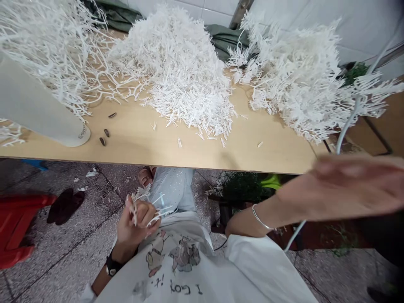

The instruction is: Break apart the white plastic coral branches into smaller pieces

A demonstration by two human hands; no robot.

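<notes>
My left hand (137, 221) is closed in front of my lap, below the table's front edge. White branched plastic sprigs (159, 214) stick out from between its fingers. My right hand (356, 185) is stretched far to the right and smeared by motion, so its fingers do not show clearly. Nearest to it are a pale cable (350, 122) and the right-hand pile of white branched pieces (293, 75). In the middle of the table lies a heap of small white sprigs (189, 71). Longer white branching stems (59, 46) are piled at the left.
A tall whitish cup (41, 105) stands on the wooden table (142, 145) at left, with several dark seeds (106, 133) beside it. Below are a red stool (19, 227), dark shoes (65, 206) and dark-green bristly bundles (244, 187). Green cloth (118, 14) lies along the tiled wall.
</notes>
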